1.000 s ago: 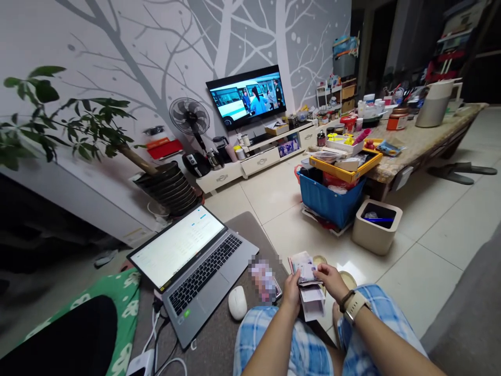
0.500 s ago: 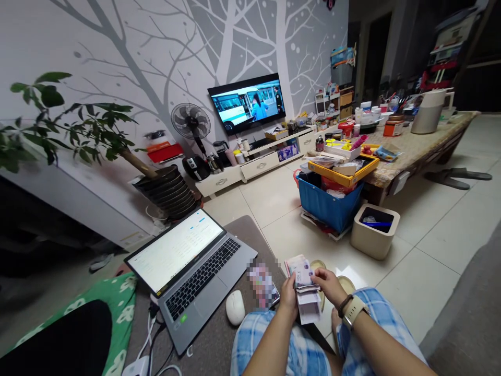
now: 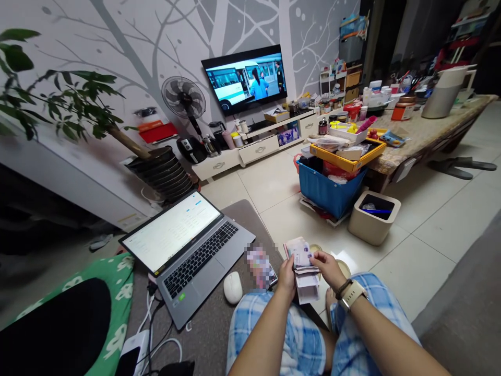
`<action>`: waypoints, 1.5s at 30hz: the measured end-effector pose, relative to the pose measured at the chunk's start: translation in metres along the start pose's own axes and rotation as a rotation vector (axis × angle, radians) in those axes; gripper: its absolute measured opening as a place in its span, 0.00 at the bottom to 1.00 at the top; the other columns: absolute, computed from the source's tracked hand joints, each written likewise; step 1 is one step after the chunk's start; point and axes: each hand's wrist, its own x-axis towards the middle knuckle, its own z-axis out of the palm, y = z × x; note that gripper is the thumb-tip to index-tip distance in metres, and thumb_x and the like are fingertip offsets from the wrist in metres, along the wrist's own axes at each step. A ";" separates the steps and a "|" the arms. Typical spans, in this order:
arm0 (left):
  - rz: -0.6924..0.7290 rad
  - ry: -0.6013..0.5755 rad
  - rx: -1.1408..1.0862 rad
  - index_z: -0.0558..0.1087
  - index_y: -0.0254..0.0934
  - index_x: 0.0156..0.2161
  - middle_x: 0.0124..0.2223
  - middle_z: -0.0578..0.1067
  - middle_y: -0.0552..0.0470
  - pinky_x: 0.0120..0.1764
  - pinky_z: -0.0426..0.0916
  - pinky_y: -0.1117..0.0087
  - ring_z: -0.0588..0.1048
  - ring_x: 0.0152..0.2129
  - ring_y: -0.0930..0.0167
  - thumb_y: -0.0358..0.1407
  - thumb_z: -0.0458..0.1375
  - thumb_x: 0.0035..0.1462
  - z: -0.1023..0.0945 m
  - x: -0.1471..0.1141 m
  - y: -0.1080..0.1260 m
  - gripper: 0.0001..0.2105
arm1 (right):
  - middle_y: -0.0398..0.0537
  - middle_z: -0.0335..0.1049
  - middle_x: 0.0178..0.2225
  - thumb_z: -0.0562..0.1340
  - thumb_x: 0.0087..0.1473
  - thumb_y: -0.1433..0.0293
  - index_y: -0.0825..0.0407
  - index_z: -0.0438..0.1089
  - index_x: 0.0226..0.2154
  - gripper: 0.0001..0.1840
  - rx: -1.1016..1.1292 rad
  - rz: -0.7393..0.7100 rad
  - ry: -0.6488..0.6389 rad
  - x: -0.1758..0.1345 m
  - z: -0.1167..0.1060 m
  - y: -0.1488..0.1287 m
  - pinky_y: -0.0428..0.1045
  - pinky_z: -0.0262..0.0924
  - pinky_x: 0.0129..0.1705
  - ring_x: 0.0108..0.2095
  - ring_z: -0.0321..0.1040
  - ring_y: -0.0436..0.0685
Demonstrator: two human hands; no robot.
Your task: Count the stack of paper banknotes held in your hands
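Observation:
A small fanned stack of banknotes, pale with purple print and small portraits, is held above my lap. My left hand is closed round the lower left edge of the stack, thumb on top. My right hand, with a beige watch and dark bracelet at the wrist, pinches the right edge of the upper notes. Below the fingers a pale folded piece hangs down; whether it is a note or other paper I cannot tell.
Left of my knees, a laptop, a white mouse and a blurred-out phone lie on the grey seat. Beyond stand a beige bin, a blue crate and a crowded table. Cables run at lower left.
The whole view has tilted down a little, so the room and my hands sit higher in the picture. Both hands keep their hold on the banknotes, with little visible finger movement.

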 end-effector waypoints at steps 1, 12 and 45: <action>0.006 -0.012 -0.009 0.83 0.33 0.36 0.38 0.88 0.39 0.53 0.82 0.53 0.89 0.46 0.49 0.44 0.81 0.46 0.001 0.000 0.000 0.19 | 0.42 0.65 0.23 0.77 0.37 0.42 0.46 0.68 0.23 0.30 -0.002 -0.002 0.005 0.000 0.000 0.000 0.52 0.59 0.31 0.27 0.62 0.57; 0.038 -0.064 0.004 0.84 0.34 0.37 0.39 0.89 0.38 0.57 0.79 0.52 0.87 0.50 0.48 0.52 0.83 0.38 0.002 0.003 -0.005 0.28 | 0.44 0.69 0.25 0.77 0.40 0.41 0.46 0.70 0.24 0.29 -0.015 -0.029 0.060 -0.001 -0.003 -0.003 0.53 0.61 0.34 0.29 0.64 0.58; 0.138 -0.092 -0.098 0.81 0.35 0.32 0.29 0.83 0.50 0.50 0.78 0.59 0.87 0.41 0.55 0.46 0.83 0.46 -0.001 -0.039 0.031 0.20 | 0.45 0.73 0.26 0.70 0.58 0.36 0.48 0.73 0.31 0.32 -0.178 -0.005 0.033 -0.004 -0.007 -0.021 0.51 0.63 0.31 0.26 0.64 0.54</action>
